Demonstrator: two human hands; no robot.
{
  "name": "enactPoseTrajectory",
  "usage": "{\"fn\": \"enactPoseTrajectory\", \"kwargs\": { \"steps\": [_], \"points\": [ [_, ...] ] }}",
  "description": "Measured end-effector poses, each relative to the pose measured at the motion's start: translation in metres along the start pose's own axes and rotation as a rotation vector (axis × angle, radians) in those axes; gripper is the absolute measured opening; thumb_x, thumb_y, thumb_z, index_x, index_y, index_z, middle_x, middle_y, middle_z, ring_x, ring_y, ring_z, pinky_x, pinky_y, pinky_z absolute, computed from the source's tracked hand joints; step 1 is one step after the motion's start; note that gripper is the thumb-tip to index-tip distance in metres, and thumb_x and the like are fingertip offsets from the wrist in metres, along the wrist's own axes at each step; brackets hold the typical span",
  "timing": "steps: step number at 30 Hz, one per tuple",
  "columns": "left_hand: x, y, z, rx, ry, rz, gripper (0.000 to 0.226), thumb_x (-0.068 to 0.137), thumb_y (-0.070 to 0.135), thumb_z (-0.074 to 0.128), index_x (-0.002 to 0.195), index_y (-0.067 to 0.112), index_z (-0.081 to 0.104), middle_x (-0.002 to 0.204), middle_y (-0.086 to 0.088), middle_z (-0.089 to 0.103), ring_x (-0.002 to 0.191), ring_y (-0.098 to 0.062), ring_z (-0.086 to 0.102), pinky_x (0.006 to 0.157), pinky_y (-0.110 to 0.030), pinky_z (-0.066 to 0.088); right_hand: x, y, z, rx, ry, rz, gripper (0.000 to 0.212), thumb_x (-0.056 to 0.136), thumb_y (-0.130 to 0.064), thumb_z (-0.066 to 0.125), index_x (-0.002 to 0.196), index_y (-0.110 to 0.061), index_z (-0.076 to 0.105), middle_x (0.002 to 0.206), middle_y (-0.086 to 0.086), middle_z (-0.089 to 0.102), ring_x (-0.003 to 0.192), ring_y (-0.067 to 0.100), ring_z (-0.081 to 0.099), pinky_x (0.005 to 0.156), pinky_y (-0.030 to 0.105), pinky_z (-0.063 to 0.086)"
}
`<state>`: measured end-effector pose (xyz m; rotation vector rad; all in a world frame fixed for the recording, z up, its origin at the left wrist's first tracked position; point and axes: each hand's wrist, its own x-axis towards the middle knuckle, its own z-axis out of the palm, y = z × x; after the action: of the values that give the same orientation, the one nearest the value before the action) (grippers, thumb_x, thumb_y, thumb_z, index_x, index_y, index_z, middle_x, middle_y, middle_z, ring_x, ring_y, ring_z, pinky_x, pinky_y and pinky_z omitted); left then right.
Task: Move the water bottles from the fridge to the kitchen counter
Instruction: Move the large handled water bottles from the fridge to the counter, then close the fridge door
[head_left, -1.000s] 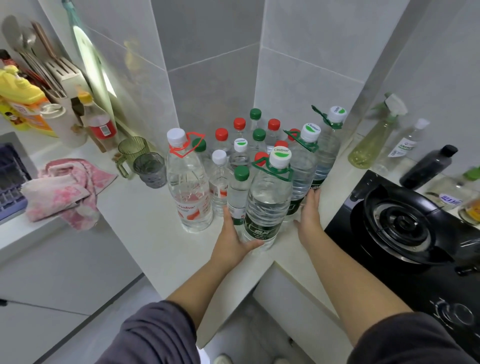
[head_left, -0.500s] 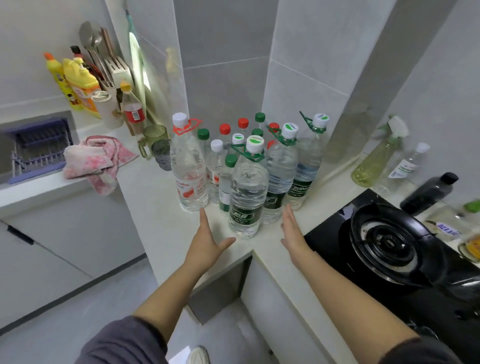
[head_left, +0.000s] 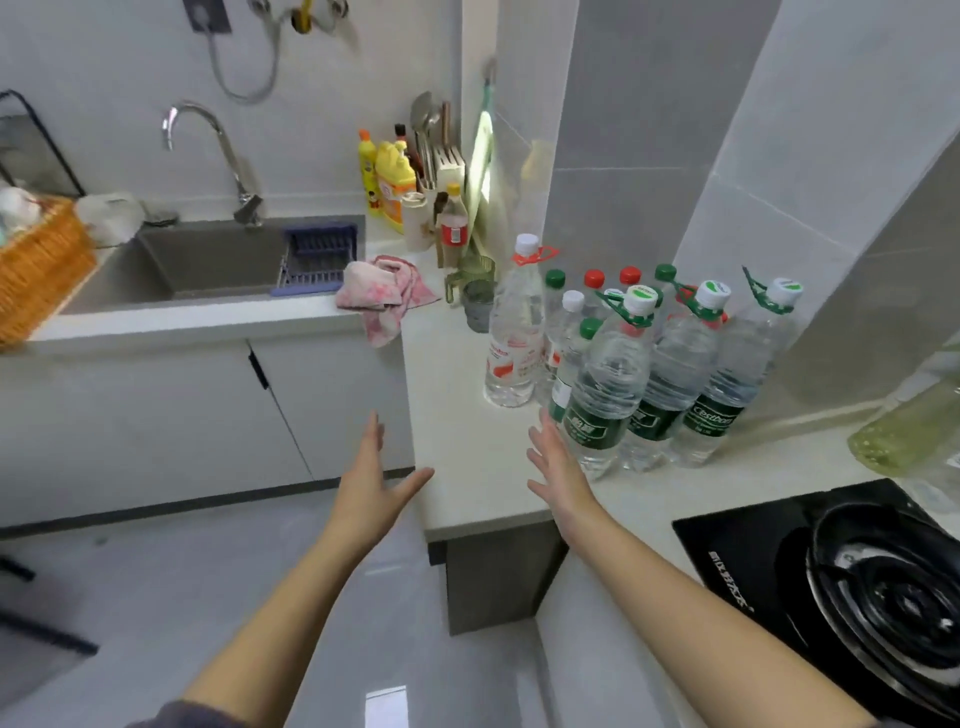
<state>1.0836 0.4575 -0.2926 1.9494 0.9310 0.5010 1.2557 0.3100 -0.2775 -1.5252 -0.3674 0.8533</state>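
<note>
Several clear water bottles with white, green and red caps stand grouped in the corner of the white kitchen counter (head_left: 457, 467). Nearest me is a large green-labelled bottle (head_left: 605, 384); a tall red-labelled bottle (head_left: 511, 332) stands at the group's left. My left hand (head_left: 371, 480) hovers off the counter's left edge, fingers straight and spread, holding nothing. My right hand (head_left: 558, 467) is over the counter just in front of the green-labelled bottle, fingers straight, apart from it. The fridge is out of view.
A black gas stove (head_left: 852, 577) sits at the right. A pink cloth (head_left: 387, 291) and two small cups (head_left: 475, 296) lie left of the bottles. Further left are a sink (head_left: 208, 260) with a tap, a blue rack, yellow detergent bottles and an orange basket (head_left: 36, 265).
Both hands have let go of the front bottle and drawn back from the group. The view has swung left and away, bringing the sink into sight.
</note>
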Motion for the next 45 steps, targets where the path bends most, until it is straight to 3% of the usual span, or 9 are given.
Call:
{"fn": "enactPoseTrajectory", "kwargs": {
  "steps": [15,22,26,33,38,41,45],
  "points": [
    [-0.070,-0.061,-0.235,0.052,0.452,-0.088,0.096,0.084,0.037,0.072,0.155,0.025,0.009,0.158,0.000,0.028,0.143,-0.013,0.028,0.113,-0.033,0.028,-0.002,-0.046,0.270,-0.181,-0.488,-0.151,0.051,0.105,-0.047,0.023,0.154,-0.035,0.018,0.162,-0.005,0.021,0.147,0.016,0.024,0.116,0.046,0.026],
    [-0.121,-0.092,-0.307,0.052,0.686,-0.229,0.094,0.082,0.038,0.074,0.154,0.027,0.015,0.157,0.004,0.029,0.142,-0.011,0.030,0.112,-0.030,0.029,-0.009,-0.048,0.384,-0.246,-0.764,-0.164,0.052,0.105,-0.049,0.022,0.154,-0.035,0.017,0.161,-0.001,0.025,0.146,0.019,0.027,0.117,0.047,0.025],
    [-0.159,-0.099,-0.326,0.052,0.874,-0.346,0.091,0.084,0.034,0.073,0.154,0.024,0.016,0.156,0.002,0.030,0.140,-0.014,0.034,0.113,-0.036,0.032,-0.023,-0.047,0.447,-0.299,-0.993,-0.183,0.053,0.104,-0.049,0.022,0.155,-0.033,0.016,0.162,-0.001,0.023,0.147,0.020,0.026,0.117,0.048,0.025],
    [-0.220,-0.081,-0.325,0.144,1.181,-0.466,0.085,0.085,0.039,0.071,0.153,0.028,0.020,0.148,0.018,0.032,0.137,-0.003,0.033,0.105,-0.020,0.028,-0.073,-0.042,0.526,-0.319,-1.380,-0.177,0.053,0.105,-0.047,0.026,0.155,-0.032,0.017,0.161,0.002,0.025,0.146,0.022,0.028,0.115,0.048,0.026],
    [-0.283,-0.057,-0.327,0.249,1.361,-0.526,0.078,0.086,0.039,0.069,0.150,0.028,0.027,0.148,0.012,0.039,0.129,-0.001,0.040,0.107,-0.027,0.035,-0.136,-0.036,0.552,-0.333,-1.579,-0.204,0.054,0.105,-0.048,0.025,0.155,-0.031,0.017,0.161,-0.002,0.025,0.146,0.019,0.027,0.117,0.046,0.027],
    [-0.323,-0.039,-0.334,0.343,1.492,-0.541,0.065,0.087,0.035,0.068,0.144,0.029,0.038,0.138,0.012,0.048,0.121,0.002,0.045,0.101,-0.027,0.042,-0.180,-0.035,0.565,-0.303,-1.673,-0.265,0.052,0.107,-0.041,0.028,0.156,-0.026,0.017,0.162,-0.003,0.022,0.148,0.017,0.023,0.122,0.047,0.019],
    [-0.367,-0.010,-0.344,0.692,1.605,-0.501,0.036,0.088,0.020,0.068,0.122,0.021,0.058,0.114,0.012,0.055,0.105,-0.003,0.052,0.086,-0.030,0.050,-0.237,-0.034,0.572,-0.270,-1.760,-0.250,0.054,0.106,-0.043,0.028,0.156,-0.029,0.014,0.163,-0.003,0.018,0.149,0.018,0.021,0.121,0.048,0.019]
  ]
}}
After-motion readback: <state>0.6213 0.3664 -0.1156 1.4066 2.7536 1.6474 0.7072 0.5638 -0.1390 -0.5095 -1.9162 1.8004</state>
